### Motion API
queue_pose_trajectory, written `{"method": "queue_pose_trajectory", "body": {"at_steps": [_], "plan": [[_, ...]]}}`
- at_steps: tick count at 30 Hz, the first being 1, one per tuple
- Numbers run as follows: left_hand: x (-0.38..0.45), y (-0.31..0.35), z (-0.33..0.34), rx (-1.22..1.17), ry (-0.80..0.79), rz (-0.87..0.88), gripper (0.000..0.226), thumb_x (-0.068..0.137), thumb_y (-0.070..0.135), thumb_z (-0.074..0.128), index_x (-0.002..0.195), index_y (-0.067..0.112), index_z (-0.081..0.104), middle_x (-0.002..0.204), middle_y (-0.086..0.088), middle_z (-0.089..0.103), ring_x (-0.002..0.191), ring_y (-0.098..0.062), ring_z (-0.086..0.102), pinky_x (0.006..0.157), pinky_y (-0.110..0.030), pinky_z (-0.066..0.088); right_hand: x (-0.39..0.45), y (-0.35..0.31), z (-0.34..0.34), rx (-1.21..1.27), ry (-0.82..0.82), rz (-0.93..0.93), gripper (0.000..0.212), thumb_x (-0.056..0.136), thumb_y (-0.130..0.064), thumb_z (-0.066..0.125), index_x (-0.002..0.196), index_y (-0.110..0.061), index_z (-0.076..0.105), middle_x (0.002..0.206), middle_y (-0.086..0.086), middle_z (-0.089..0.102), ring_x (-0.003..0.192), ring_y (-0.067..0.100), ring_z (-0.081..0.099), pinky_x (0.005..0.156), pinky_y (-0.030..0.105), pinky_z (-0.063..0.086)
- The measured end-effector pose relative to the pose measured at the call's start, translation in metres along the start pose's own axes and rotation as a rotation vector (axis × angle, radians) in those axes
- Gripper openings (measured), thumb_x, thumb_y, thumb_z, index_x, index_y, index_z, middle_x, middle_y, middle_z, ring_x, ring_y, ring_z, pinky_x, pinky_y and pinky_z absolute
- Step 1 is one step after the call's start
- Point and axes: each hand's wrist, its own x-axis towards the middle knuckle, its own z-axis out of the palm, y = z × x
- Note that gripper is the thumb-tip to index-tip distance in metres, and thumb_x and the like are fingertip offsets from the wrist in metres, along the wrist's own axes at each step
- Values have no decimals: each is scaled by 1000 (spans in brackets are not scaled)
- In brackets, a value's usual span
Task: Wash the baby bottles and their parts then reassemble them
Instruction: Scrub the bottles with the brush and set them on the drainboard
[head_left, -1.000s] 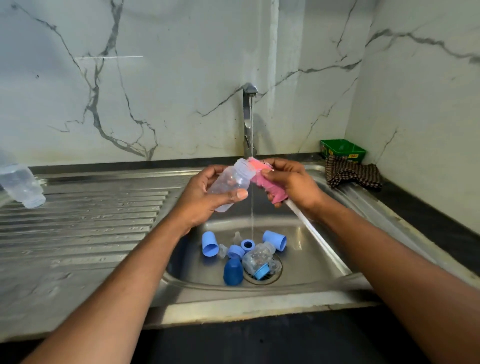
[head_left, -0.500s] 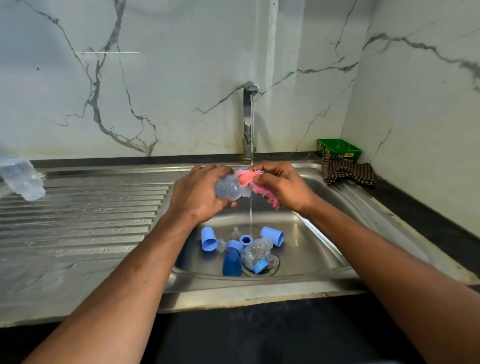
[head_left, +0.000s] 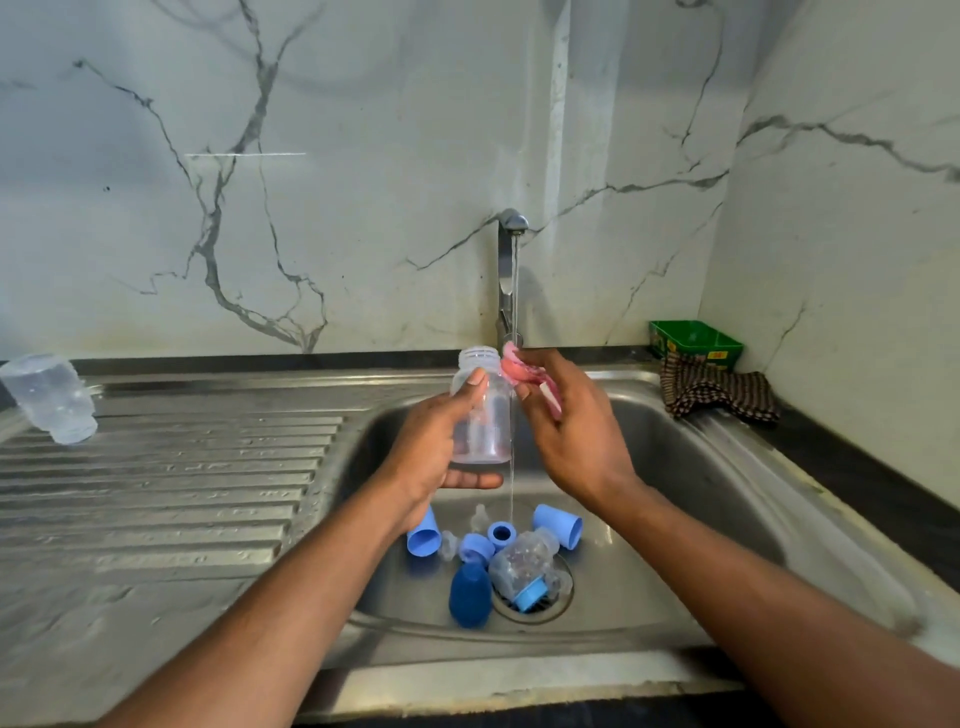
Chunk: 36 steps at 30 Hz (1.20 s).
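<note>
A spare bottle (head_left: 49, 397) lies on the drainboard at far left, the left hand (head_left: 434, 452) grips an upright clear bottle (head_left: 480, 413) mid-frame beside the tap's stream (head_left: 513, 415), the right hand (head_left: 569, 431) clutches a pink sponge (head_left: 519, 371) touching its neck, blue parts (head_left: 498, 556) in the sink (head_left: 675, 519) below.

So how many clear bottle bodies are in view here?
3: one upright in the left hand at, one lying on the drainboard, one over the sink drain. Others may be hidden.
</note>
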Motion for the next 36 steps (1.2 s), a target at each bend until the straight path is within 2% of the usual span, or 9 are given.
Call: {"method": "queue_pose_trajectory", "body": {"at_steps": [5, 8, 10, 14, 16, 19, 22, 31, 36], "plan": [[0, -4, 3, -21, -32, 6, 53, 82, 55, 56, 118, 17, 67, 105, -8, 73, 86, -25, 72, 71, -45, 60, -1, -4, -8, 149, 90, -8, 26, 103, -30, 50, 129, -24, 52, 122, -7, 65, 108, 6, 61, 87, 27, 52], [0, -7, 4, -29, -55, 68, 53, 83, 53, 60, 117, 13, 66, 100, -9, 70, 81, -24, 70, 62, -36, 58, -1, -12, -7, 175, -6, -45, 23, 104, -25, 49, 127, -21, 52, 124, -4, 65, 110, 8, 62, 86, 28, 53], [1, -4, 6, -37, -98, 155, 48, 89, 49, 62, 116, 10, 66, 97, -13, 68, 81, -25, 67, 58, -32, 55, -1, -8, -11, 187, 8, 73, 17, 102, -24, 51, 119, -21, 56, 110, -8, 67, 94, 6, 63, 75, 27, 50], [5, -3, 6, -83, -136, 276, 38, 93, 34, 61, 121, 10, 66, 107, -11, 70, 93, -20, 65, 81, -38, 54, 2, -8, -13, 378, 53, 154, 14, 100, -27, 55, 112, -24, 62, 84, -20, 62, 72, -2, 55, 63, 22, 43], [6, -3, 5, -54, -146, 325, 38, 89, 29, 59, 123, 12, 65, 111, -4, 72, 98, -13, 66, 87, -29, 53, 4, -15, -14, 516, 100, 145, 14, 100, -17, 55, 108, -20, 66, 74, -21, 63, 64, -4, 55, 57, 15, 42], [9, -2, -5, 128, -168, 424, 46, 84, 24, 66, 129, 13, 60, 117, 4, 71, 105, -6, 65, 88, -18, 50, 7, -16, -21, 687, 66, 264, 22, 98, -5, 51, 96, -18, 69, 64, -6, 61, 49, 7, 47, 40, 18, 36], [13, 0, -22, 396, -165, 477, 61, 77, 29, 81, 133, 23, 60, 125, 9, 67, 118, -7, 61, 100, -25, 47, 10, -4, -26, 681, -70, 367, 20, 97, -7, 53, 96, -14, 72, 65, 9, 58, 45, 15, 42, 37, 18, 30], [14, 0, -35, 1153, 40, 574, 70, 63, 51, 86, 127, 47, 60, 113, 22, 61, 106, -12, 59, 89, -37, 50, 5, -1, -23, 479, -235, 241, 18, 95, -7, 59, 105, -12, 73, 62, -4, 60, 46, 8, 43, 43, 22, 33], [14, -6, -31, 1144, 221, 426, 64, 68, 61, 79, 125, 39, 61, 113, 12, 65, 104, -17, 62, 83, -31, 48, 3, -6, -10, 421, -248, 188, 14, 91, -1, 63, 101, -6, 72, 66, -14, 66, 56, -4, 54, 54, 10, 40]]}}
